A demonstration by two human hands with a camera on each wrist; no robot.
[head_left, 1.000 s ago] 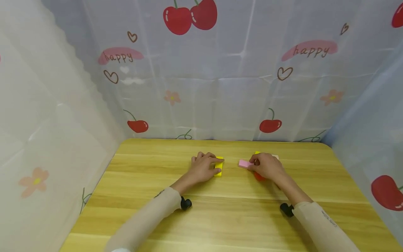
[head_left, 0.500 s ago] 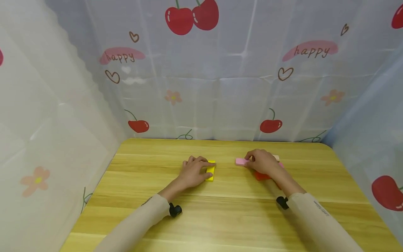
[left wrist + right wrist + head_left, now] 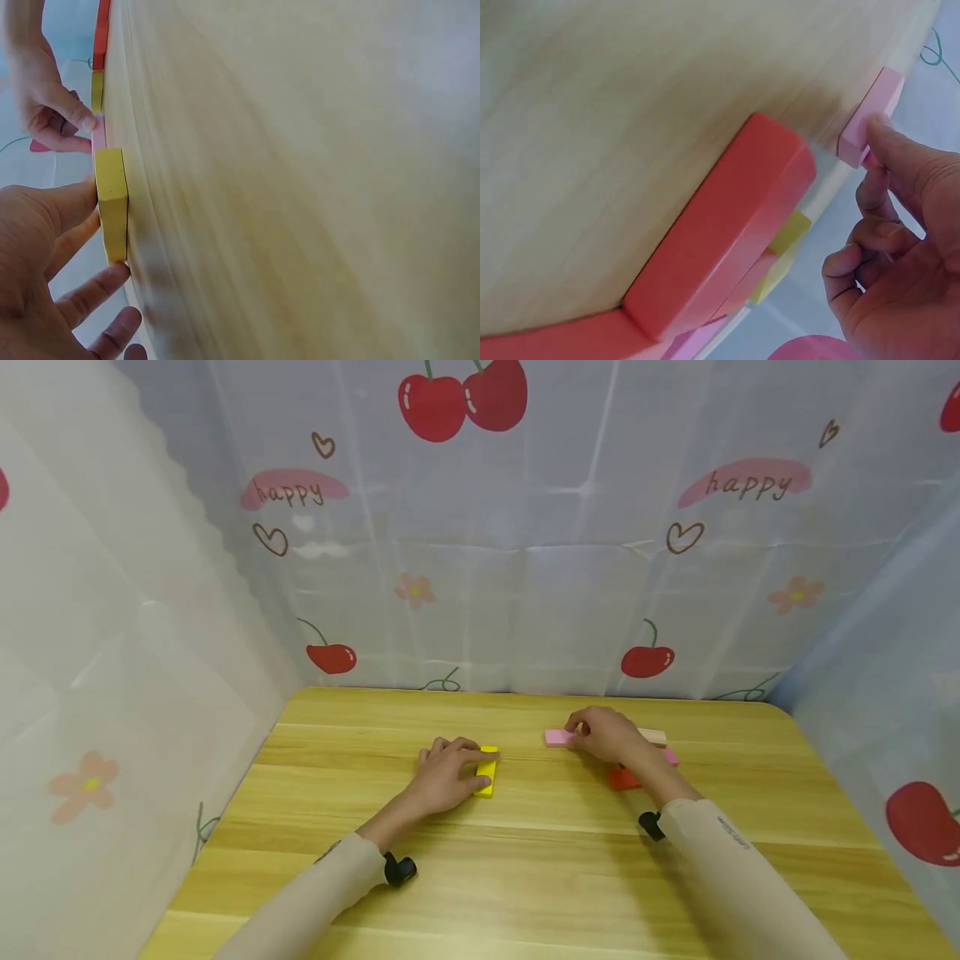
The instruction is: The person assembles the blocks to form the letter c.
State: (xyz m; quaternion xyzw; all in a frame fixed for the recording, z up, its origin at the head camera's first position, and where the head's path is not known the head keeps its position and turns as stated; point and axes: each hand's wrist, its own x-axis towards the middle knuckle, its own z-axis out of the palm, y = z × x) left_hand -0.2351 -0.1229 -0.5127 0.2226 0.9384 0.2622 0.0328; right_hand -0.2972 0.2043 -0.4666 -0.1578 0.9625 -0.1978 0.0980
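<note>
A wooden surface (image 3: 525, 877) is walled on three sides by a pale curtain (image 3: 525, 568) printed with cherries, hearts and the word "happy". Nothing lies between the two hands; bare wood separates them.

The left hand (image 3: 442, 774) rests on the wood with its fingers (image 3: 90, 292) loosely spread and nearly straight, thumb and fingertips touching the long side of a yellow block (image 3: 487, 770) that lies flat at the hand's 3 o'clock. It presses against the block rather than wrapping it.

The right hand (image 3: 603, 735) is well apart, toward 2 o'clock from the yellow block. Its thumb and forefinger are curled and pinch the end of a pink block (image 3: 557, 737), which juts out at the hand's 9 o'clock and lies on the wood.

Around the right hand sits a small cluster: a red block (image 3: 622, 777) at 5 o'clock, partly under the wrist; a second pink piece (image 3: 670, 757) at 4 o'clock; a plain wooden block (image 3: 651, 737) at 3 o'clock. The right wrist view also shows a yellow piece (image 3: 784, 247) behind the red one. The hand hides how these touch.

No containers are present.
</note>
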